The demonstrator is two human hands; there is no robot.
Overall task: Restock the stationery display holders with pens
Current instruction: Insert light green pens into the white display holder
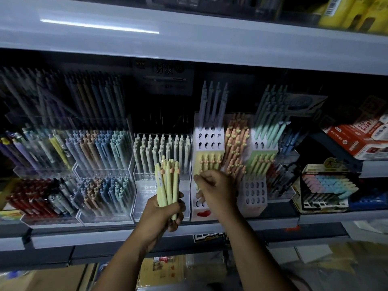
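My left hand (162,215) grips a bunch of pale yellow pens (167,183) upright in front of the shelf. Just to its right, my right hand (216,192) is curled at the front of a white stepped holder with round holes (207,139), pinching one yellow pen low against it. That holder's yellow middle tier (210,162) carries yellow pens with peach tops; grey pens (213,101) stand in its top row. Its lower holes are partly hidden by my right hand. A red heart marks its base (203,213).
Clear acrylic holders of coloured pens (100,152) fill the shelf to the left, cream pens (161,152) in the middle. Peach pens (235,148), mint pens (270,122) and another holed white holder (254,192) stand to the right, then boxed erasers (327,185). A shelf (189,45) overhangs above.
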